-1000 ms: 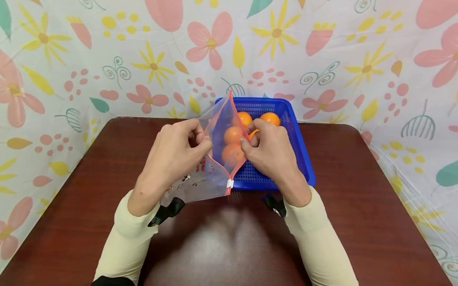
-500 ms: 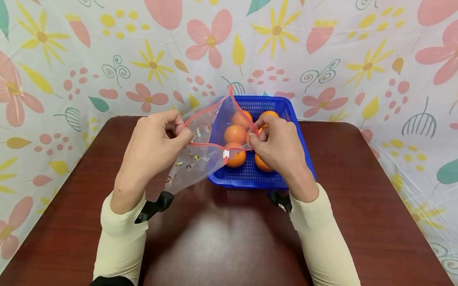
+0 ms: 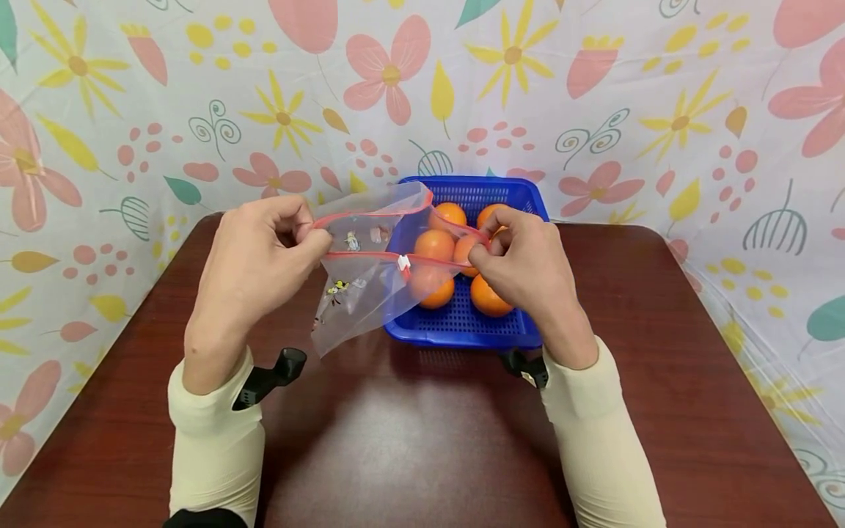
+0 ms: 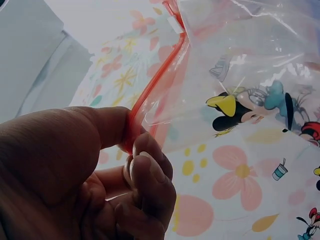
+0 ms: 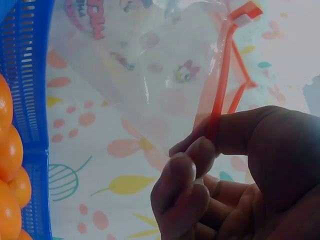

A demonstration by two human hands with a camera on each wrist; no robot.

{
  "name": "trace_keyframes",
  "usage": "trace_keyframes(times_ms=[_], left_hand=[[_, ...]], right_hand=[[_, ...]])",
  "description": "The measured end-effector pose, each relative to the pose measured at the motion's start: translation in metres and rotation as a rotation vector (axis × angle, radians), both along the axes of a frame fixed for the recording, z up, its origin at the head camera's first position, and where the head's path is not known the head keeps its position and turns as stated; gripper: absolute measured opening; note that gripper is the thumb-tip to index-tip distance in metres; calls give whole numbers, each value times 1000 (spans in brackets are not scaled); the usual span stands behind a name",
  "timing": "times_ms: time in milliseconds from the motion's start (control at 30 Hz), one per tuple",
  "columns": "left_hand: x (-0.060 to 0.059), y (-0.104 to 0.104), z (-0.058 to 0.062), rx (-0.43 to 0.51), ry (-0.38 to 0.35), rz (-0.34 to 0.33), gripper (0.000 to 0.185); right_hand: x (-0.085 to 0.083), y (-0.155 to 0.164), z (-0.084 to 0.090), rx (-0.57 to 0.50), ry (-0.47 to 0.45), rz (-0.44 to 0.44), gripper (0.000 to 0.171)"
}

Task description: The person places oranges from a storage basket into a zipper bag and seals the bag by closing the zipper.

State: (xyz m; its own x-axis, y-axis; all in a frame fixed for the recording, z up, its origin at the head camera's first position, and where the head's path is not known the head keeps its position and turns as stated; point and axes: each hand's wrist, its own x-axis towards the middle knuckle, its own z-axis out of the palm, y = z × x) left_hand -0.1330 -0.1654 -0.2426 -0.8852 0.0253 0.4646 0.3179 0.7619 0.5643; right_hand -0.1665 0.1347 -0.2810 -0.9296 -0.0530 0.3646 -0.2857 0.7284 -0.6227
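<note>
A clear zip bag [image 3: 359, 293] with a red zip rim, a white slider [image 3: 404, 262] and cartoon prints hangs between both hands, its mouth spread wide. My left hand [image 3: 254, 260] pinches the left side of the rim between thumb and fingers; in the left wrist view the red strip [image 4: 155, 77] runs up from that pinch. The opposite side is pinched by my right hand [image 3: 528, 268], above the basket. Several oranges [image 3: 436, 246] lie in the blue basket [image 3: 429, 336], some seen through the bag's film, others partly covered by the right hand.
The basket stands at the far side of a dark brown table [image 3: 396, 440]. Behind it hangs a floral-printed cloth [image 3: 389, 73]. Black straps with small devices [image 3: 271, 378] sit on both wrists.
The left hand has moved left and the right hand slightly right, stretching the bag's mouth wider. The bag has shifted left and uncovered more of the oranges and basket.
</note>
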Motion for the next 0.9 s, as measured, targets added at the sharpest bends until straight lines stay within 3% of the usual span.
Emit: trace_keyframes(times_ms=[533, 900], left_hand=[[4, 0, 2, -28, 130, 71, 20], [7, 3, 2, 33, 73, -1, 18]], right_hand=[[0, 10, 7, -28, -33, -7, 6], [1, 10, 4, -9, -17, 15, 6]])
